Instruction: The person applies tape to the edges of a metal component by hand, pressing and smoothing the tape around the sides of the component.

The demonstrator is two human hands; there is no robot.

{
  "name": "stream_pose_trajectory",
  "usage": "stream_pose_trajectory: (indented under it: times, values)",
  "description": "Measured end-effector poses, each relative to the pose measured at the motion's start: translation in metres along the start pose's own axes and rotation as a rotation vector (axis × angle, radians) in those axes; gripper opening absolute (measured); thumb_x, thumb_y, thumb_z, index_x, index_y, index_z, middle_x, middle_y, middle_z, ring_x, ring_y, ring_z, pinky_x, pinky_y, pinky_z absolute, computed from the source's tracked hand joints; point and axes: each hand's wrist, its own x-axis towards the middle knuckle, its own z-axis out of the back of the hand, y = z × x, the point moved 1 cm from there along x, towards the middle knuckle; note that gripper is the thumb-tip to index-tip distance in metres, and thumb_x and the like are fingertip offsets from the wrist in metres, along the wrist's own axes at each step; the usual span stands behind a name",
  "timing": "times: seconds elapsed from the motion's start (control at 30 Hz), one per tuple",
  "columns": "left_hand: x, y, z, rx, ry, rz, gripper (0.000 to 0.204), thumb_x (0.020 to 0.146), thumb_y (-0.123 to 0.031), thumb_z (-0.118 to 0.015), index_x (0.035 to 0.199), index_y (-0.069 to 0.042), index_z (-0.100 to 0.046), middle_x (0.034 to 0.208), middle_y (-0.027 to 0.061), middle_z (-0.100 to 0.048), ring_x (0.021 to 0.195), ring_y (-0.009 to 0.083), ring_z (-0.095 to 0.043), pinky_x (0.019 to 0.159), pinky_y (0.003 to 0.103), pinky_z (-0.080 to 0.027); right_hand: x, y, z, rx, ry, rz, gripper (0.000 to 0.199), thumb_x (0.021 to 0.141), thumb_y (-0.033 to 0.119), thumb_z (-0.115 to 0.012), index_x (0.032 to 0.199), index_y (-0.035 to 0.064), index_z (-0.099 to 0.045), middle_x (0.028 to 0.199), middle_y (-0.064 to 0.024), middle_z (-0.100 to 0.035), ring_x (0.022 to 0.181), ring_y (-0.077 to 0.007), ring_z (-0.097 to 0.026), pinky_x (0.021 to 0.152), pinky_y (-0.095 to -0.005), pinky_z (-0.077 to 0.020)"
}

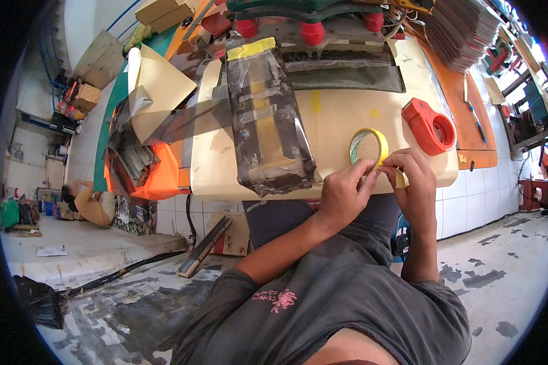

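At the front edge of the cream-covered table, my left hand (347,193) is closed, its thumb and fingers pinching at the near side of a roll of yellow tape (381,143). The roll stands on its edge. Close beside it, my right hand (413,177) pinches a short piece of the yellow tape between thumb and fingers. Left of my hands lies a long dark block (268,121) wrapped in clear and yellow tape. To the right rests a red tape dispenser (426,126), apart from my hands.
Dark translucent strips (347,78) lie behind the block. An orange bag (161,173) with scrap pieces hangs at the table's left. Beyond, a green machine with red feet (312,33) stands. A pen (476,121) lies far right. Another person (97,207) sits low at far left.
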Motion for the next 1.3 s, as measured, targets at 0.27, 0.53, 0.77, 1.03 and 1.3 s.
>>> stream_pose_trajectory:
  times: [0.27,0.53,0.77,1.03,1.3]
  values:
    - [-0.001,0.005,-0.002,-0.044,0.007,0.018,0.020,0.093,-0.009,-0.073,0.111,-0.003,-0.067,0.083,0.0172,-0.070,0.068,0.0326,-0.070,0.061,0.041,-0.052,-0.002,-0.005,-0.001,0.006,0.009,0.008,0.026,0.080,-0.007,-0.073,0.104,0.0004,-0.067,0.092,-0.0139,-0.063,0.081,-0.0304,-0.066,0.070,-0.0390,-0.0519]
    - [0.002,-0.001,0.001,-0.042,0.005,-0.022,0.019,0.094,-0.010,-0.073,0.111,-0.003,-0.067,0.082,0.0161,-0.070,0.064,0.0309,-0.068,0.059,0.040,-0.051,-0.002,-0.002,-0.007,0.069,-0.015,-0.028,0.018,0.083,-0.010,-0.067,0.097,-0.0015,-0.061,0.092,-0.0150,-0.060,0.081,-0.0328,-0.064,0.073,-0.0391,-0.0515]
    - [-0.003,-0.001,-0.002,-0.024,0.042,-0.017,0.016,0.097,-0.011,-0.071,0.112,-0.003,-0.069,0.079,0.0123,-0.069,0.066,0.0205,-0.069,0.062,0.035,-0.053,-0.006,-0.027,0.000,0.358,-0.271,-0.280,0.005,0.098,0.001,-0.064,0.101,-0.0012,-0.060,0.091,-0.0080,-0.061,0.080,-0.0201,-0.062,0.073,-0.0326,-0.0513]
    - [0.001,0.021,-0.010,0.331,0.044,-0.296,0.024,0.089,-0.006,-0.071,0.113,-0.004,-0.070,0.098,0.0121,-0.068,0.083,0.0303,-0.067,0.073,0.042,-0.055,0.020,-0.018,0.009,0.562,-0.281,-0.130,0.010,0.098,-0.001,-0.066,0.107,0.0008,-0.061,0.114,-0.0089,-0.060,0.106,-0.0142,-0.056,0.098,-0.0296,-0.0447]
    - [-0.011,0.011,-0.002,0.309,0.062,-0.363,0.031,0.089,-0.007,-0.070,0.119,-0.001,-0.069,0.110,0.0128,-0.066,0.093,0.0319,-0.067,0.081,0.041,-0.056,0.061,0.029,-0.011,0.700,-0.115,0.271,0.015,0.096,0.006,-0.066,0.108,0.0059,-0.058,0.126,-0.0232,-0.070,0.111,-0.0268,-0.064,0.101,-0.0410,-0.0460]
